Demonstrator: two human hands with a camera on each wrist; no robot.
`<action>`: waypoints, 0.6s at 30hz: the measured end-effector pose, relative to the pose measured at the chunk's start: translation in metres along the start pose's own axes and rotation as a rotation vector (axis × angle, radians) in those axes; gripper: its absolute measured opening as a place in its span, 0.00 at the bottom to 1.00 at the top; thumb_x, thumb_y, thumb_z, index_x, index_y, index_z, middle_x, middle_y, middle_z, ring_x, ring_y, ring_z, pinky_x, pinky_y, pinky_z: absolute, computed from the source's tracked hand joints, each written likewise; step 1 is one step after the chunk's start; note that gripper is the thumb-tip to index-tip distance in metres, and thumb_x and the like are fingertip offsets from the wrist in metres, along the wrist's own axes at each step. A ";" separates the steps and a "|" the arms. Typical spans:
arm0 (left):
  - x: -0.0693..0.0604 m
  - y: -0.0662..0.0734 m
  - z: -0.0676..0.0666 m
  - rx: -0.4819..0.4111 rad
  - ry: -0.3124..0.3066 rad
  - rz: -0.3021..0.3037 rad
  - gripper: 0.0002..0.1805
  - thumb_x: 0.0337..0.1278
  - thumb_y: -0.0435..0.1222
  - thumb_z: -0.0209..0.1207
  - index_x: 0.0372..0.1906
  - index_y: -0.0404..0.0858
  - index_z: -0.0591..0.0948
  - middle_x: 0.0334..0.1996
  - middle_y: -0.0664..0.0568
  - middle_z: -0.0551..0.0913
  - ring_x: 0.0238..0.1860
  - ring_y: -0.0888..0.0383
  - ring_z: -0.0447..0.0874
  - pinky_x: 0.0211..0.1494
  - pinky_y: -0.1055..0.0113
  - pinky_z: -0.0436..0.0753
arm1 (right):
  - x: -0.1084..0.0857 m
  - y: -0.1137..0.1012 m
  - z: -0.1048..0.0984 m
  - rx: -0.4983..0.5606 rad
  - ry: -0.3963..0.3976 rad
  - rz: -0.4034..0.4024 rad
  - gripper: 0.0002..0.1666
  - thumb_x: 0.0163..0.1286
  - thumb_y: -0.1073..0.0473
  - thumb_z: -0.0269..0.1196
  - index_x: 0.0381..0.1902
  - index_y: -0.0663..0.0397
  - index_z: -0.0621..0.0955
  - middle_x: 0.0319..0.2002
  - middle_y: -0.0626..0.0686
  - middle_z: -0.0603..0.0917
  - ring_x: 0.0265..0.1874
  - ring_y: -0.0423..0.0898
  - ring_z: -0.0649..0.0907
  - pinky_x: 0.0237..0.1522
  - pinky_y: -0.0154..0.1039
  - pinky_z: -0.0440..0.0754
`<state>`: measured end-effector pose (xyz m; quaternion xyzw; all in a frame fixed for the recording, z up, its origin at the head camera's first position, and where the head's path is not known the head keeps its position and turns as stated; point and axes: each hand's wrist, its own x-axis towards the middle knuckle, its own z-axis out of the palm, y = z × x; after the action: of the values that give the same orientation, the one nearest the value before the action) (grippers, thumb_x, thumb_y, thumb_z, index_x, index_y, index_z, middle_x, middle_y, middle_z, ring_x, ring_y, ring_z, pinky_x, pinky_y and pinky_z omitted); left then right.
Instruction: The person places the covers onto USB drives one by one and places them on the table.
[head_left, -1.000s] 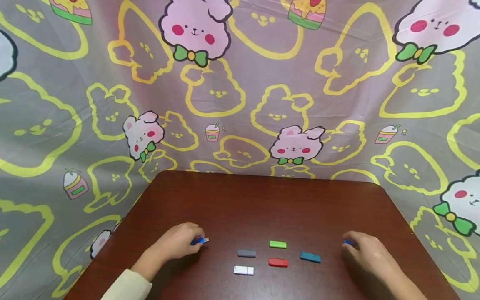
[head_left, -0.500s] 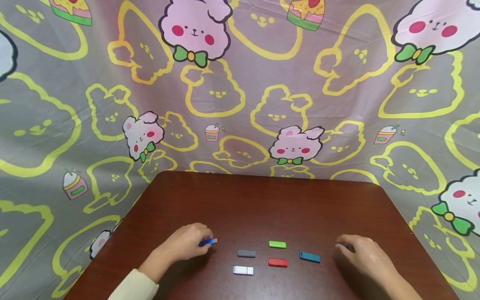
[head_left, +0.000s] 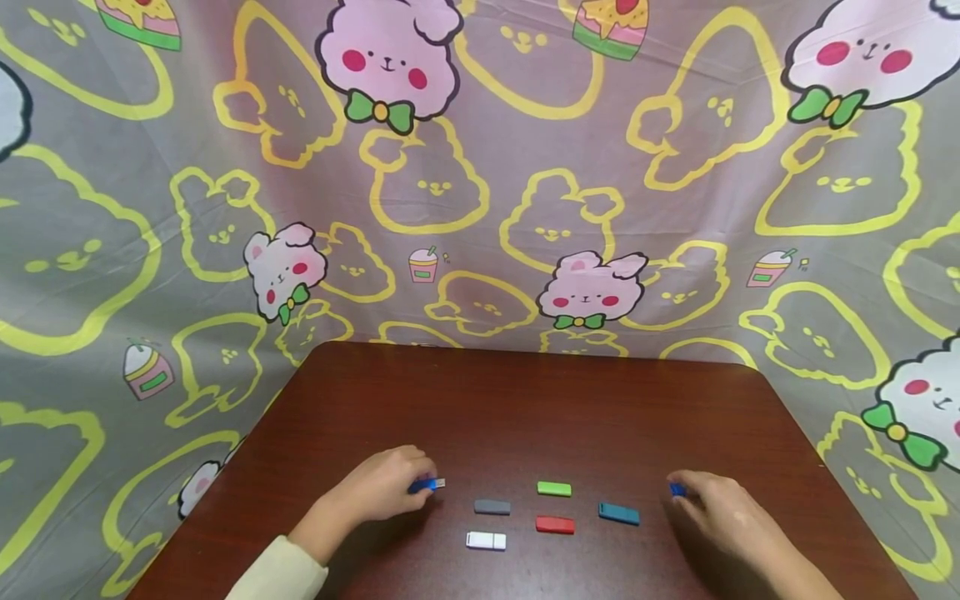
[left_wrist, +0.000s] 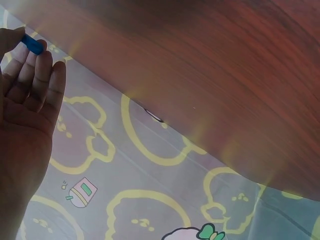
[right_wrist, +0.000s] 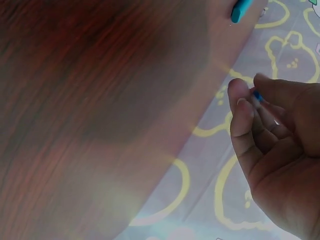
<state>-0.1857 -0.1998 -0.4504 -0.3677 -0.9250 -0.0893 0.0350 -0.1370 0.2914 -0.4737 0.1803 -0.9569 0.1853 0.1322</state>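
Observation:
My left hand (head_left: 381, 487) pinches a blue USB stick (head_left: 423, 485) between thumb and fingertips, its metal plug bare and pointing right. In the left wrist view the blue body of the USB stick (left_wrist: 33, 45) shows between thumb and fingers. Over at the right, my right hand (head_left: 723, 508) pinches a small blue cap (head_left: 677, 489); the fingers hide much of it. Only a bit of that cap (right_wrist: 257, 95) shows in the right wrist view. A wide gap separates the two hands. Between them lie a grey USB stick (head_left: 492, 507) and a teal one (head_left: 618, 513).
Also on the brown table (head_left: 525, 417) are a green USB stick (head_left: 554, 489), a red USB stick (head_left: 555, 525) and a white USB stick (head_left: 486, 541). A cartoon-printed cloth (head_left: 480, 208) hangs behind the table and along both sides.
My left hand has moved right with the blue USB stick, closer to the grey one. My right hand has shifted slightly left with the cap. The sticks on the table stay put.

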 end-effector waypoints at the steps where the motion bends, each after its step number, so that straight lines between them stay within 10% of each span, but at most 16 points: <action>1: 0.001 0.001 0.000 -0.001 -0.002 0.003 0.06 0.54 0.40 0.70 0.35 0.46 0.84 0.30 0.62 0.79 0.30 0.68 0.69 0.34 0.71 0.77 | -0.001 0.000 0.000 -0.007 0.012 -0.012 0.13 0.56 0.66 0.74 0.39 0.51 0.86 0.35 0.42 0.86 0.32 0.33 0.81 0.33 0.38 0.82; 18: 0.016 0.017 0.006 0.043 0.036 0.069 0.08 0.54 0.41 0.70 0.38 0.45 0.86 0.32 0.62 0.79 0.33 0.68 0.71 0.35 0.74 0.77 | 0.005 -0.031 -0.002 0.048 -0.010 0.013 0.10 0.58 0.66 0.72 0.39 0.53 0.86 0.37 0.44 0.86 0.34 0.35 0.81 0.36 0.38 0.83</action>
<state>-0.1861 -0.1759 -0.4518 -0.3967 -0.9128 -0.0746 0.0625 -0.1293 0.2641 -0.4607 0.1780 -0.9540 0.2082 0.1220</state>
